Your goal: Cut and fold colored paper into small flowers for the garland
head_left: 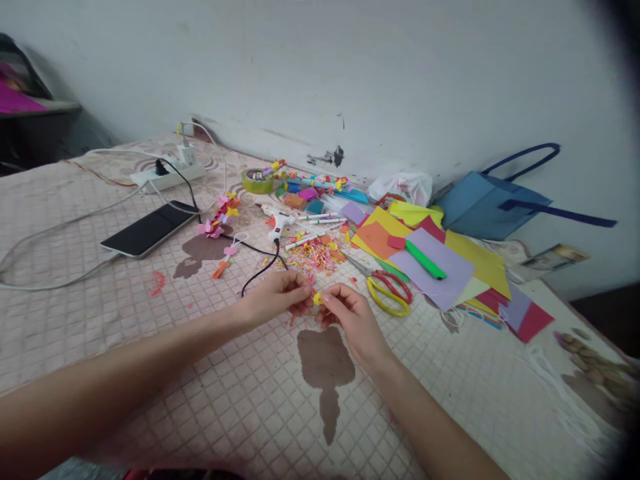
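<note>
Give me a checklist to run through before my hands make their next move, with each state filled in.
1. Yellow piece held by the right hand: ok, at the fingertips.
2. Left hand also gripping it: cannot tell; its fingertips are close beside it.
3. Scissors out of the hands: ok, lying beyond the right hand.
4. Glue gun clear of both hands: ok, lying farther back.
5. Glue gun cool: cannot tell.
6. Paper scraps tidied away: not ok, scattered just beyond the hands.
</note>
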Demonstrator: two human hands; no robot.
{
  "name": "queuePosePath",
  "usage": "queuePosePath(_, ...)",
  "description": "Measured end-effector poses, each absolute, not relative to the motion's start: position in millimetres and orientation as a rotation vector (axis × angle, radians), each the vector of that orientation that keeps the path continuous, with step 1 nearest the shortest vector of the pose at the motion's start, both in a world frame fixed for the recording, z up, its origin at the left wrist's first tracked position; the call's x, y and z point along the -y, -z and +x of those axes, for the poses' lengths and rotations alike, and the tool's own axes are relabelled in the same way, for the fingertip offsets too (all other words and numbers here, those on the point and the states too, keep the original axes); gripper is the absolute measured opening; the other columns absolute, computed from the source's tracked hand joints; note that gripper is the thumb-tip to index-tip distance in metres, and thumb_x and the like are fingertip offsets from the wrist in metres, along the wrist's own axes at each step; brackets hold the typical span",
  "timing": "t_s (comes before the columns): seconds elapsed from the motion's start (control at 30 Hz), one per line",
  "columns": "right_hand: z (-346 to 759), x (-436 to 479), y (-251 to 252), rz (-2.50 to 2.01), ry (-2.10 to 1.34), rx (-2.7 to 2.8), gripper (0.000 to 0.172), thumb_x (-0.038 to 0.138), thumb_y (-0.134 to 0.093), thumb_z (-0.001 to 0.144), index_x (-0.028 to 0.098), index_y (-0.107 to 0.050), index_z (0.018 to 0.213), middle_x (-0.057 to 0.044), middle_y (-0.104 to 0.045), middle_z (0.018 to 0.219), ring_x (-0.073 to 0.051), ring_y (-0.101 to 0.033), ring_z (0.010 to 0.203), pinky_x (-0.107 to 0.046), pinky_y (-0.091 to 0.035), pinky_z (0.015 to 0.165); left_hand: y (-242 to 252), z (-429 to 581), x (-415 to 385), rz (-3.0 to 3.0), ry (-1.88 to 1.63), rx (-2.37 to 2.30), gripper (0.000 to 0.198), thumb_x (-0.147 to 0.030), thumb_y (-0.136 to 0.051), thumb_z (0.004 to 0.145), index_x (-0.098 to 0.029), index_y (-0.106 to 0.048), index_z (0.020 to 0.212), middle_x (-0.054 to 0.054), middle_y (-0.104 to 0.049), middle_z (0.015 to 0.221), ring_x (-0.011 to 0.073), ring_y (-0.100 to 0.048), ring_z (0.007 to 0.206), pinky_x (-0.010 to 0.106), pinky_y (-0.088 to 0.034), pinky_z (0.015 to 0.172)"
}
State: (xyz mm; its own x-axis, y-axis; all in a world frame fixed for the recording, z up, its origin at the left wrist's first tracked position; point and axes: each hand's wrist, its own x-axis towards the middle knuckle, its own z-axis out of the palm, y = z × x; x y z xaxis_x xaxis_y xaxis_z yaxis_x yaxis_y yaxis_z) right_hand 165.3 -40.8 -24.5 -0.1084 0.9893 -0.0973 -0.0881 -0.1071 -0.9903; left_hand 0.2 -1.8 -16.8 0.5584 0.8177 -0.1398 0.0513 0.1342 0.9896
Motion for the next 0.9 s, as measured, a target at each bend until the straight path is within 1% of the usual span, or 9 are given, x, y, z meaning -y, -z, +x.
queuePosePath(0.07, 164.4, 41.8, 24.1, -1.165, -1.373, 1.169, 0.015, 0.031, -0.061, 0.078, 0.018, -0.057, 0.071, 0.004, -0.057, 0.059, -0.010, -0.054, 0.052, -0.021, -0.044, 0.049, 16.8, 0.7, 2.1, 1.343, -0.682, -0.862, 0.025, -0.038, -0.052, 0.083, -0.013, -0.053, 0.079, 0.000, -0.059, 0.066, 0.0089, -0.056, 0.057, 0.022, -0.045, 0.055)
queuePosePath(0.13, 163.4, 43.0, 24.1, -1.165, -1.345, 1.189, 0.017, 0.032, -0.061, 0.078, 0.018, -0.058, 0.070, 0.004, -0.057, 0.058, -0.010, -0.054, 0.052, -0.021, -0.044, 0.050, 17.9, 1.1, 3.1, 1.387, -0.695, -0.841, 0.026, -0.039, -0.056, 0.080, -0.013, -0.053, 0.081, 0.001, -0.060, 0.066, 0.0101, -0.057, 0.058, 0.022, -0.046, 0.055)
queuePosePath(0.23, 162.0, 44.1, 24.6, -1.158, -1.345, 1.201, 0.017, 0.033, -0.061, 0.078, 0.018, -0.058, 0.070, 0.003, -0.058, 0.059, -0.010, -0.054, 0.052, -0.021, -0.044, 0.050, 20.3, 1.0, 4.0, 1.429, -0.704, -0.795, 0.025, -0.036, -0.061, 0.076, -0.012, -0.053, 0.077, 0.001, -0.061, 0.067, 0.0104, -0.057, 0.060, 0.023, -0.046, 0.057)
queuePosePath(0.43, 162.5, 42.4, 26.0, -1.138, -1.417, 1.186, 0.025, 0.041, -0.052, 0.084, 0.018, -0.057, 0.073, 0.001, -0.059, 0.063, -0.010, -0.056, 0.054, -0.021, -0.043, 0.048, 20.2, -0.7, 1.7, 1.385, -0.679, -0.829, 0.025, -0.036, -0.061, 0.076, -0.014, -0.052, 0.073, -0.001, -0.060, 0.061, 0.0089, -0.057, 0.055, 0.021, -0.045, 0.054)
queuePosePath(0.53, 163.7, 41.4, 27.8, -1.136, -1.417, 1.249, 0.022, 0.040, -0.056, 0.081, 0.018, -0.057, 0.075, 0.001, -0.059, 0.063, -0.011, -0.056, 0.056, -0.021, -0.044, 0.049, 20.1, -1.1, 1.2, 1.421, -0.648, -0.798, 0.022, -0.033, -0.061, 0.076, -0.013, -0.053, 0.072, -0.001, -0.059, 0.060, 0.0093, -0.057, 0.055, 0.021, -0.044, 0.053)
queuePosePath(0.67, 164.2, 40.4, 30.1, -1.161, -1.412, 1.228, 0.018, 0.035, -0.061, 0.077, 0.018, -0.057, 0.072, 0.002, -0.058, 0.062, -0.010, -0.055, 0.054, -0.021, -0.044, 0.049, 18.6, -1.6, -0.1, 1.393, -0.648, -0.821, 0.021, -0.032, -0.062, 0.075, -0.013, -0.053, 0.073, -0.002, -0.059, 0.060, 0.0088, -0.057, 0.055, 0.021, -0.044, 0.053)
queuePosePath(0.8, 162.9, 40.6, 28.2, -1.177, -1.432, 1.169, 0.018, 0.034, -0.062, 0.075, 0.018, -0.057, 0.070, 0.003, -0.057, 0.061, -0.010, -0.055, 0.053, -0.020, -0.043, 0.047, 12.4, -2.2, 0.0, 1.304, -0.700, -0.867, 0.025, -0.038, -0.057, 0.079, -0.013, -0.052, 0.077, -0.001, -0.059, 0.065, 0.0080, -0.057, 0.057, 0.021, -0.045, 0.056)
queuePosePath(0.9, 161.4, 41.6, 25.2, -1.158, -1.413, 1.134, 0.017, 0.033, -0.062, 0.076, 0.017, -0.057, 0.071, 0.002, -0.057, 0.062, -0.009, -0.054, 0.053, -0.020, -0.043, 0.048, 10.4, -2.0, 1.3, 1.315, -0.672, -0.875, 0.028, -0.042, -0.055, 0.080, -0.013, -0.053, 0.081, 0.001, -0.061, 0.071, 0.0104, -0.060, 0.063, 0.022, -0.046, 0.056)
